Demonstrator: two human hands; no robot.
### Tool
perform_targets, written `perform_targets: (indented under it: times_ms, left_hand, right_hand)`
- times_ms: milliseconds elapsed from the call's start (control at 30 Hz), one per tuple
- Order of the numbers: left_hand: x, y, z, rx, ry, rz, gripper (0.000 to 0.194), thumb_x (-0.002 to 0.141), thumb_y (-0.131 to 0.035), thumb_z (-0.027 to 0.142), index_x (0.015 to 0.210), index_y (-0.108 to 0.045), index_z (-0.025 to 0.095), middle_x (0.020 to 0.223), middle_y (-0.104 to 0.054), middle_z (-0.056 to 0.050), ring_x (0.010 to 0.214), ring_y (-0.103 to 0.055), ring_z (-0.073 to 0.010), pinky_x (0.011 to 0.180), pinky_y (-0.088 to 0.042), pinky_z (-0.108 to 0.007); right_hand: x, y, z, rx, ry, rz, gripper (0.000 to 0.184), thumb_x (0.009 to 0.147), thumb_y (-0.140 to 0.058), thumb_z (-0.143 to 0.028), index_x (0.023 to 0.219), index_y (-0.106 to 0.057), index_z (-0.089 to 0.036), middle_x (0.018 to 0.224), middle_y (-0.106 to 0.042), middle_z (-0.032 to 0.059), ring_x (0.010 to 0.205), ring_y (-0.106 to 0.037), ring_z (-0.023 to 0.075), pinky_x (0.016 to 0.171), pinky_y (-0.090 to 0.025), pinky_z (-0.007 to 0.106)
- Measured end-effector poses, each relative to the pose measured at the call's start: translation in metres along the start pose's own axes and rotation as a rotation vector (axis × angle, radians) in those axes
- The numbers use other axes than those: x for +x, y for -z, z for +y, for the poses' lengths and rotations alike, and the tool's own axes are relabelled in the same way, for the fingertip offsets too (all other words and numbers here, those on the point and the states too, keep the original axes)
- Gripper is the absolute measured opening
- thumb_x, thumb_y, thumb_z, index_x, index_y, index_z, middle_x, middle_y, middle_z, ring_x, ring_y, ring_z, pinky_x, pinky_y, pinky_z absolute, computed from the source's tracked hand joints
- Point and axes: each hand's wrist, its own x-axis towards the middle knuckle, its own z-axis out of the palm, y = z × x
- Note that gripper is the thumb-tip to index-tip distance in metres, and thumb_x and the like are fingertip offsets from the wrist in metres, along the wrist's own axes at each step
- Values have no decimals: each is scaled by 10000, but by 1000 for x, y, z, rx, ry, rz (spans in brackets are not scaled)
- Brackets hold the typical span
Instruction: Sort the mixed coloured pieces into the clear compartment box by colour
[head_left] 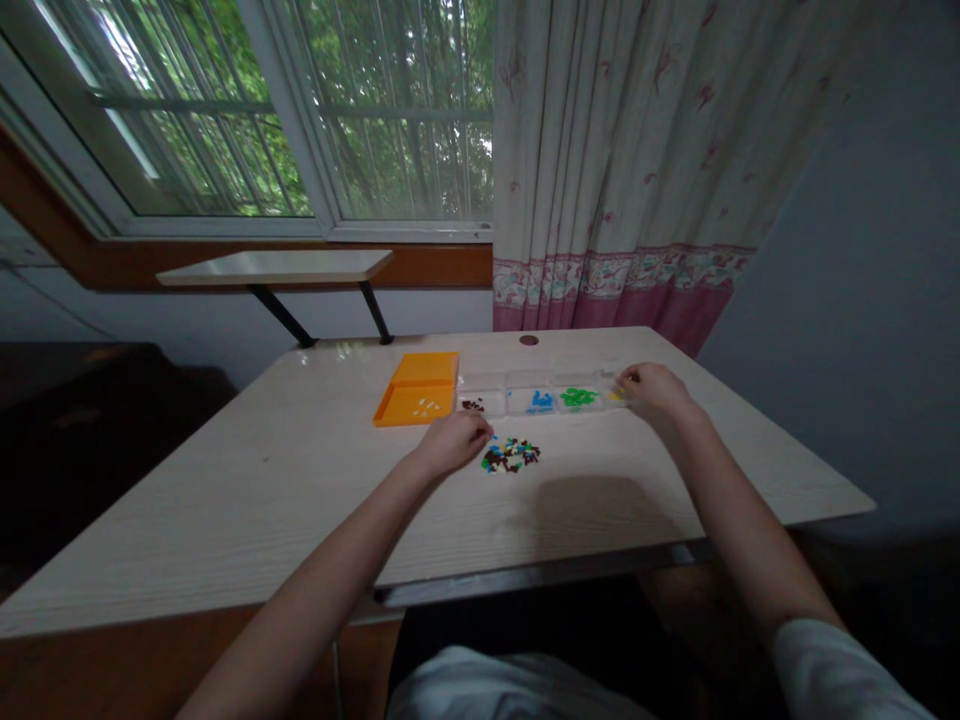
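A loose pile of small mixed-colour pieces point(511, 456) lies on the table. At its left edge is my left hand point(454, 441), fingers pinched together; whatever they hold is too small to name. My right hand point(654, 387) is pinched over the right-end compartment of a clear plastic tray row, beside some yellow pieces point(616, 395). Its fingertips hide whether anything is in them. Other compartments hold green pieces point(578, 398), blue pieces point(540, 402) and dark brown pieces point(472, 404). At the row's left end, an open orange case point(425, 368) has several white pieces point(427, 406) in its near half.
The pale wooden table point(285, 480) carries a raised shelf point(277, 266) on black supports at the back left. A dark round disc point(529, 340) is set near the back edge. Behind stand a barred window point(397, 110) and a patterned curtain point(600, 170).
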Motion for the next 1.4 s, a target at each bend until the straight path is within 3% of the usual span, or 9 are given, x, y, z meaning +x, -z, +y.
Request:
perform_targets:
  times_ms: [267,400,667,867,1033,1267,1400]
  left_hand:
    - [0,-2,2,-34,17,11,250,837,-442,295,928,-655,203,942,-636,-49,927,-572,-178,761,-448,-248]
    - [3,-6,3,-64,-4,31,232,840,-442,272,913,-649,196,918,-623,-55,896,-571,-171,778,-440,-253]
    - [3,-5,11,-167,22,76,224,846,-423,272,863,-616,159,858,-590,-61,782,-554,-156,691,-424,-245]
    - [10,-15,16,-702,52,121,292,828,-448,363,824,-581,103,707,-555,-32,626,-480,-107,565,-377,-206]
    - [13,-24,13,-1014,48,51,411,759,-523,505,794,-570,99,652,-532,-8,589,-452,-87,553,-356,-201]
    - [13,-22,16,-1093,51,18,436,717,-571,526,784,-585,95,636,-532,-4,580,-449,-83,566,-356,-205]
    - [12,-15,17,-982,86,73,357,760,-533,445,783,-605,96,663,-565,-24,592,-471,-92,567,-370,-206]
  right_hand:
    - [-40,-26,-98,243,523,-15,243,838,-476,-321,864,-681,-194,611,-611,3,561,-512,106,533,-287,198]
    - [-59,-35,-126,296,658,-1,195,834,-503,-285,837,-678,-200,601,-603,-5,556,-519,104,540,-297,198]
    - [-63,-48,-133,299,715,43,162,833,-515,-257,832,-667,-199,632,-625,0,586,-549,114,557,-332,203]
    - [-64,-51,-133,390,724,174,191,842,-519,-301,947,-644,-201,680,-641,6,599,-557,110,595,-375,202]
    - [-66,-49,-135,423,787,263,213,856,-511,-341,883,-662,-194,756,-645,38,675,-575,119,611,-398,204]
    - [-67,-52,-136,450,822,314,193,855,-517,-325,853,-657,-191,773,-656,43,693,-593,129,622,-423,218]
    - [-65,-49,-132,473,800,344,172,852,-515,-302,855,-657,-204,777,-653,42,696,-593,130,640,-433,228]
